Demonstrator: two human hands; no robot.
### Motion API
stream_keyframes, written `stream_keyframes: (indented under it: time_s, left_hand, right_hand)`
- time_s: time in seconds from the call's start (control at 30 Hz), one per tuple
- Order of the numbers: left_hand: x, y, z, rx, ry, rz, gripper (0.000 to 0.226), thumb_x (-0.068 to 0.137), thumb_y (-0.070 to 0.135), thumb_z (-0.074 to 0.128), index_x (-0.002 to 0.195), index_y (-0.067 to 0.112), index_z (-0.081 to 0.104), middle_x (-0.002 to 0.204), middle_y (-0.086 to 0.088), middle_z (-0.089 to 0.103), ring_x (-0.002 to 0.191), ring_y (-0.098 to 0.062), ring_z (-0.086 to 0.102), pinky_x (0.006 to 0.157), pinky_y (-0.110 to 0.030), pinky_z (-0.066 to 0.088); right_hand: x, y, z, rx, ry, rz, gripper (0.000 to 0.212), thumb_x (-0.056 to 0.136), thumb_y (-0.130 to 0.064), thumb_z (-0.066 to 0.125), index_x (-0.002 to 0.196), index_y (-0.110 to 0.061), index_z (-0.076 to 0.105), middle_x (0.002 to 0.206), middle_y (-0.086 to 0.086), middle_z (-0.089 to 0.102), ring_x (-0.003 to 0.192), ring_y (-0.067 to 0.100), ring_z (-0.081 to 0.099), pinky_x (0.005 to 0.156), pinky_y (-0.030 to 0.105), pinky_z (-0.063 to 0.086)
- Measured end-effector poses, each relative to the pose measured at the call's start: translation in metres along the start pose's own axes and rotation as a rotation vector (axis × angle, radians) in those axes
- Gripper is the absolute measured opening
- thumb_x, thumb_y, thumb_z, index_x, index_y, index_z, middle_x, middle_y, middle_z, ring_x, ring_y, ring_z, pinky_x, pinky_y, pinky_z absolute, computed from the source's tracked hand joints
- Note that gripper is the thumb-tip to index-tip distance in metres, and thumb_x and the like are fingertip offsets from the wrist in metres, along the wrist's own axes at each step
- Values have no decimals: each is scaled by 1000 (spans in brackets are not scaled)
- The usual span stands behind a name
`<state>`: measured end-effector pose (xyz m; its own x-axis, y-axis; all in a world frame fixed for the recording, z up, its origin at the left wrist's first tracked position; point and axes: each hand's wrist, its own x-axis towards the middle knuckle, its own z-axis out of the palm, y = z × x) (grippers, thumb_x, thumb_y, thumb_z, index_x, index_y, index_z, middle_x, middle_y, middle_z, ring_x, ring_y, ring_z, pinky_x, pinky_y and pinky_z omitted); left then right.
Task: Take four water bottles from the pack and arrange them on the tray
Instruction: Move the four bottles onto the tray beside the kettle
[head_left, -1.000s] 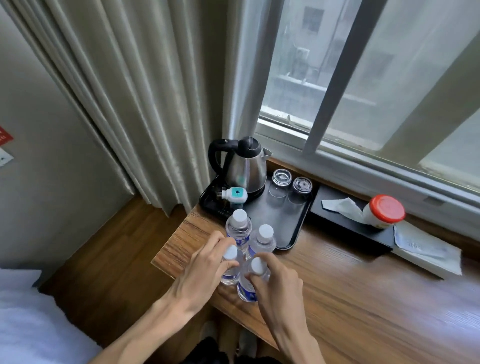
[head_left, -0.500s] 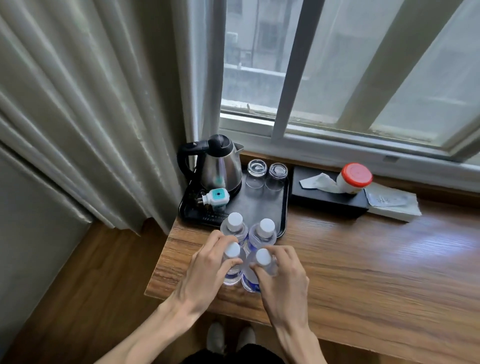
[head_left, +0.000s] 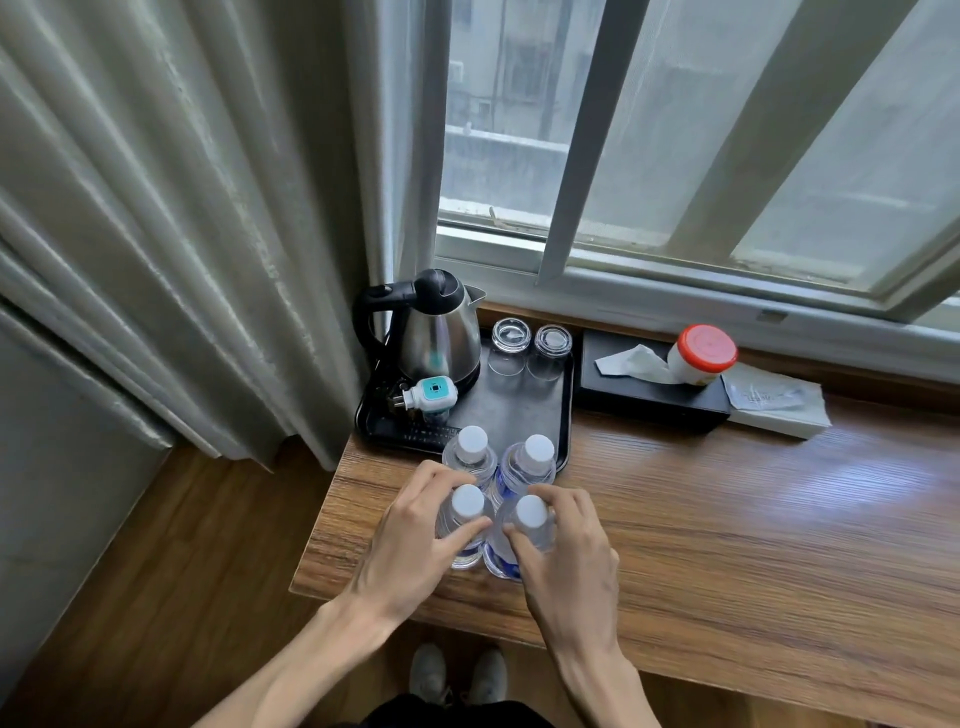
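Bottles (head_left: 498, 499), four in a tight cluster, have edged closer to the black tray (head_left: 514, 410) than a second ago. The left hand (head_left: 410, 551) and right hand (head_left: 563, 558) each grip a near bottle; the far pair may already overlap the tray's rim.

L hand (head_left: 410, 540) & R hand (head_left: 563, 551) curled, apparently gripping.

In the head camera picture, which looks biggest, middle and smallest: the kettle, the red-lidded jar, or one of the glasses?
1. kettle, clearly the largest.
2. red-lidded jar.
3. glass, a little smaller than the jar; the two are close, so that order is less sure.
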<state>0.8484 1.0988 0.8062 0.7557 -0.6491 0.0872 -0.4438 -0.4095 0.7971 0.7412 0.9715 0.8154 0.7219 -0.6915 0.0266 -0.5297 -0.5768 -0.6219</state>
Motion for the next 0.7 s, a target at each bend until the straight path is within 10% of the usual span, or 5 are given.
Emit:
stream_keyframes:
  time_s: [0.53, 0.7]
  left_hand:
    - [0, -10, -10, -209, 65, -116, 35, 82, 52, 63, 109, 31, 63, 110, 14, 62, 110, -9, 60, 92, -16, 45]
    - [33, -47, -24, -398, 60, -265, 34, 85, 16, 60, 117, 26, 65, 119, 3, 68, 113, -11, 63, 101, -30, 49]
  right_hand:
    - [4, 21, -18, 321, -4, 106, 49, 79, -67, 55, 117, -36, 60, 111, -22, 61, 93, -5, 64, 81, 30, 55]
    - [51, 62, -19, 678, -143, 259, 31, 85, -23, 61, 113, -31, 70, 111, -8, 73, 106, 13, 67, 92, 43, 58]
